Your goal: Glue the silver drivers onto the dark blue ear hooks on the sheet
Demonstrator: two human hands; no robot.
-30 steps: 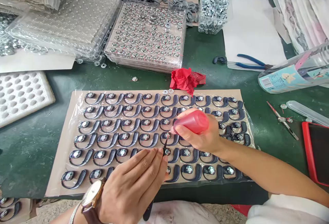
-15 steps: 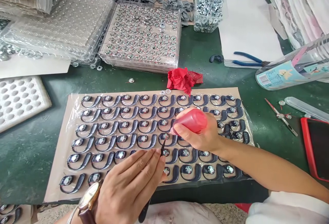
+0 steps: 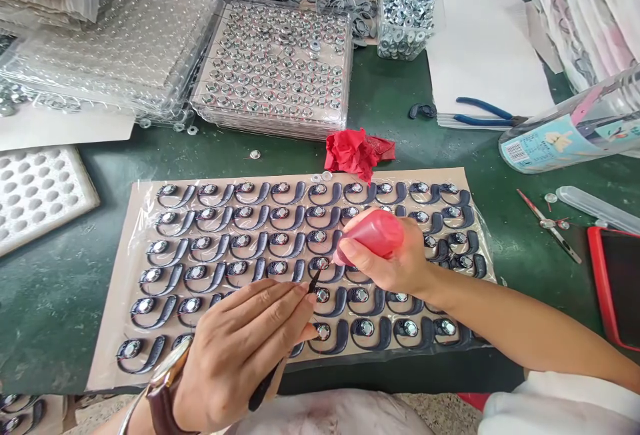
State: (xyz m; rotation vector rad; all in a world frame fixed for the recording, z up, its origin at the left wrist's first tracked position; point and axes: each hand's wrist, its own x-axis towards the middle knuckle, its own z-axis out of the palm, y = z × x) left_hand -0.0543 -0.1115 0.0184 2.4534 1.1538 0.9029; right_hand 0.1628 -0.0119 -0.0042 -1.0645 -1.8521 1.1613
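Note:
Rows of dark blue curved plastic pieces, each with a small round silver speaker-like part, lie on a film-covered cardboard sheet (image 3: 113,328). My right hand (image 3: 395,255) is closed around a red squeeze bottle (image 3: 377,232), its nozzle tilted down to the left at one round part (image 3: 320,264) in the middle of the sheet. My left hand (image 3: 255,335) is closed on black tweezers (image 3: 314,282), whose tip points up at that same part. Both tips are very close to it; whether they touch I cannot tell. My hands cover some of the pieces.
A crumpled red cloth (image 3: 355,154) lies behind the sheet. Further back stand a clear tray of round parts (image 3: 275,68) and a tub of metal rings (image 3: 407,12). Blue-handled pliers (image 3: 483,112), a clear jar (image 3: 565,135) and a red-cased phone (image 3: 620,282) are at the right.
My left hand has shifted slightly left, and the tweezers lean over more, their tip a little further left. My right hand with the red bottle stays nearly in place.

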